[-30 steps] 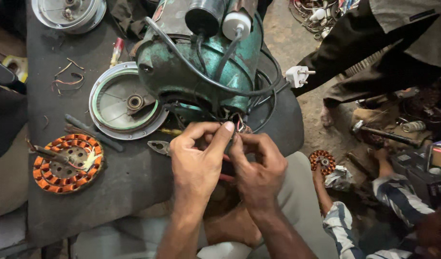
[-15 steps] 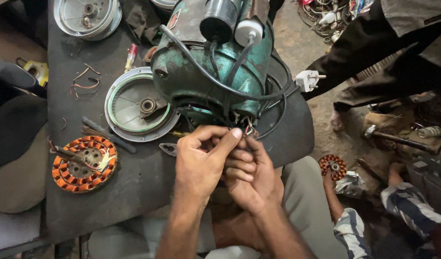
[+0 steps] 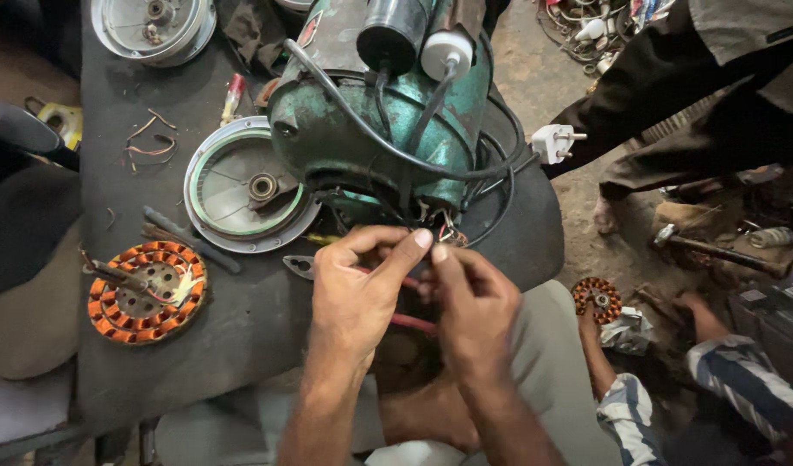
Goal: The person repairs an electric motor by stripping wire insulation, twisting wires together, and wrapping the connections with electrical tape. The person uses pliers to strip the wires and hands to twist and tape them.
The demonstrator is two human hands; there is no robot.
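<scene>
Copper-wound stator [image 3: 146,292] far left on dark tabletop [image 3: 241,345], round end cover [image 3: 248,185] next. Left hand [image 3: 357,289] pinches a red wire [image 3: 411,323], fingers closed on it; right hand [image 3: 474,306] pinched closed on wire ends just below green motor [image 3: 375,129]. Wire runs roughly sideways between the hands, both equally near.

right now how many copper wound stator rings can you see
2. One stator ring lies on the dark table, out to the left of the left hand. The other is on the ground to the right, near another person's hand. More may be hidden.
</scene>
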